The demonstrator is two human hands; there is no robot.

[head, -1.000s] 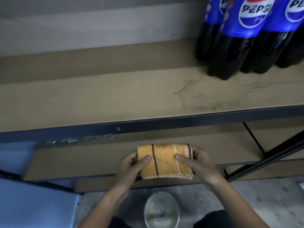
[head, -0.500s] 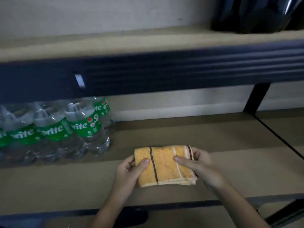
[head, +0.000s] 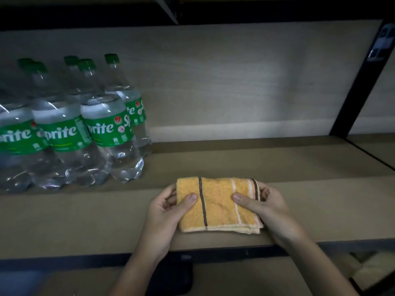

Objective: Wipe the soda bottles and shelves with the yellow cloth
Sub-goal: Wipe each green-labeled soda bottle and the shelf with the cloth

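Observation:
A folded yellow cloth (head: 218,205) with dark and white stripes is held between both hands just above the brown shelf board (head: 85,218). My left hand (head: 165,212) grips its left end, thumb on top. My right hand (head: 265,208) grips its right end, thumb pressed on the cloth. Several clear Sprite bottles (head: 70,129) with green labels and caps stand in a cluster at the left of this shelf, well to the left of the cloth.
The shelf's dark front rail (head: 213,252) runs below my wrists. A black upright post (head: 361,82) stands at the right, with another shelf section beyond it. The upper shelf's dark underside (head: 192,9) hangs overhead. A wood-look back panel (head: 235,82) closes the rear.
The view has dropped from the upper shelf with the Pepsi bottles to the lower shelf with the Sprite bottles. Both hands keep holding the folded cloth the same way.

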